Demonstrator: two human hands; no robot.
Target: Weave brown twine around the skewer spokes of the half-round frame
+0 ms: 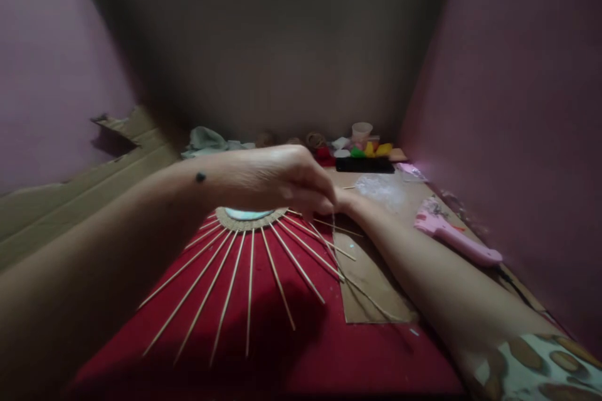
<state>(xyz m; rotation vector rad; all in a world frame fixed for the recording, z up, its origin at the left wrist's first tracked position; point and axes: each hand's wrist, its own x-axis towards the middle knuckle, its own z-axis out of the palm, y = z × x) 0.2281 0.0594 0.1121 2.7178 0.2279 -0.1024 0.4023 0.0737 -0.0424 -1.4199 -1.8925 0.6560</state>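
Note:
A round mirror-like disc (249, 214) with a woven twine rim (244, 225) lies on the red surface, partly hidden behind my left hand. Thin wooden sticks (251, 294) fan out from the rim towards me. My left hand (286, 175) is held above the disc's right side, fingers pinched together, with a thin string (333, 222) hanging at the fingertips. Just beyond them is my right hand (345, 199), its fingers hidden behind the left hand. A loose length of twine (367, 296) trails over the sticks and a cardboard piece (364, 307).
A pink glue gun (458, 241) lies on the right by the wall. At the back are a black phone-like slab (365, 165), a plastic cup (362, 131), a twine roll (315, 140) and clear plastic (380, 191). Folded cardboard (70, 219) stands at left.

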